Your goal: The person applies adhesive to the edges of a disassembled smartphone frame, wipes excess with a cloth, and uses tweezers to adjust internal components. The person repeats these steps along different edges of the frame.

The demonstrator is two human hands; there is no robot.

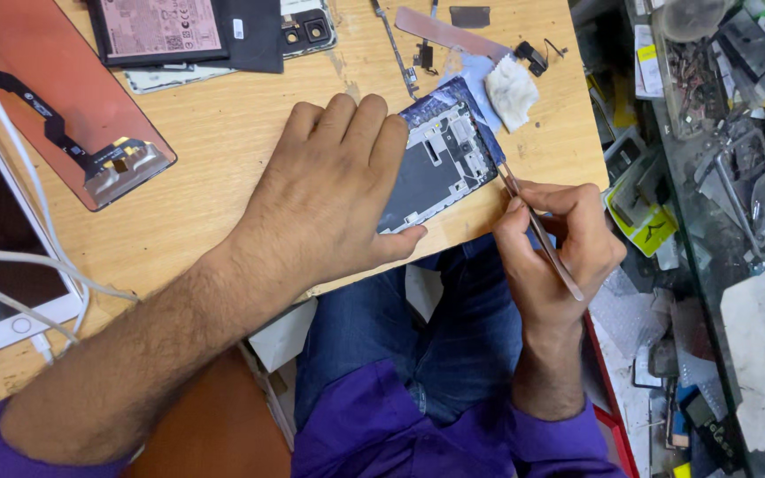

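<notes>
Phone frame (pixel 440 168) lies diagonally at the counter (pixel 214 168) edge, pressed flat under the left hand (pixel 334 190). Right hand (pixel 560 243), fingers pinched on a thin tool (pixel 542 235), meets its right edge.

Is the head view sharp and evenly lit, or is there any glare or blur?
Head view: even, soft light; left hand and phone frame are sharp; mild glare on the glass counter at right; wide-angle bending toward the edges; right hand casts little shadow.

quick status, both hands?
Left hand: open, flat, pressing down the opened phone frame.
Right hand: closed, holding a thin metal pry tool at the frame's edge.
</notes>
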